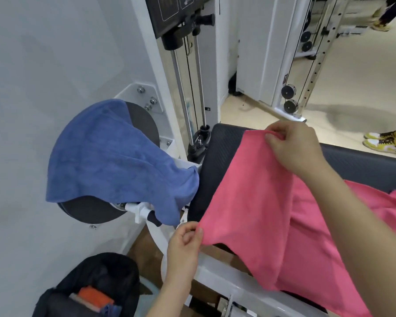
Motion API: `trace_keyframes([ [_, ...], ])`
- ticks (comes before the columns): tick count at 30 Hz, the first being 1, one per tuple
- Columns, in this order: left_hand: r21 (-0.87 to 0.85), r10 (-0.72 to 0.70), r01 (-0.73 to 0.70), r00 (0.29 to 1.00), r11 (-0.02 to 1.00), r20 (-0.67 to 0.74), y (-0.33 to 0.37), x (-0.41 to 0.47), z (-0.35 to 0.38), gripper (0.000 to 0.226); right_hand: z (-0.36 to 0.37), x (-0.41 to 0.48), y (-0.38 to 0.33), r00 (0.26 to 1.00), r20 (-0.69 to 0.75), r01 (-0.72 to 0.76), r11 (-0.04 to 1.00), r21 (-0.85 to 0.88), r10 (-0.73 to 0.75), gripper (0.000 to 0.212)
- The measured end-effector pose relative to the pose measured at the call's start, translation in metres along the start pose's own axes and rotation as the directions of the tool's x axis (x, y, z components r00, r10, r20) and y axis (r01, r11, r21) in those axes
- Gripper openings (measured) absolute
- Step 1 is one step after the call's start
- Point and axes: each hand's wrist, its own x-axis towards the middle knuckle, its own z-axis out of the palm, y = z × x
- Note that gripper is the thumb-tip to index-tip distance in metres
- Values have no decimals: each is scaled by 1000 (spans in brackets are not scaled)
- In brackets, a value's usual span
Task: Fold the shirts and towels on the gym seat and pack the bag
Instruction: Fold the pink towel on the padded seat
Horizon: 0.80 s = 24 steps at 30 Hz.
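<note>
Pinching two corners of the pink towel point(249, 202), left hand point(185, 244) nearer, right hand point(294, 148) farther, I am holding it taut over the seat point(217, 161). Its lower part is hanging off the edge, so a slack pinch is risking a slide floorward.

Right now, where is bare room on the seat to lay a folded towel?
Bare seat shows between the blue towel and the pink towel, and along its far edge past the right hand. The near right is crowded with pink cloth.
</note>
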Motion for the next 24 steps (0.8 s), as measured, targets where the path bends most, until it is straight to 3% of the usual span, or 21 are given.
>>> trace_keyframes([
  [5,-282,-230,183,963,942,-141,-24,15,9,13,54,25,9,988,142,101,960,-261,-66,19],
  [12,-406,-300,182,921,896,-248,-29,32,11,26,78,45,0,977,127,207,906,-368,-172,22],
  [16,-441,-310,201,931,875,-191,-38,36,8,12,86,52,-2,971,129,238,877,-417,-202,23],
  [19,-348,-300,210,926,913,-228,-45,36,8,17,89,54,-3,972,123,234,864,-446,-200,24],
  [21,-188,-259,207,911,960,-320,-49,35,6,31,91,53,-3,977,111,214,864,-456,-184,26],
  [23,30,-126,148,920,989,-370,-50,28,5,41,92,52,-4,982,100,187,866,-464,-159,27],
  [24,153,-14,68,944,986,-328,-48,21,6,40,91,51,-5,984,100,175,869,-464,-145,28],
])
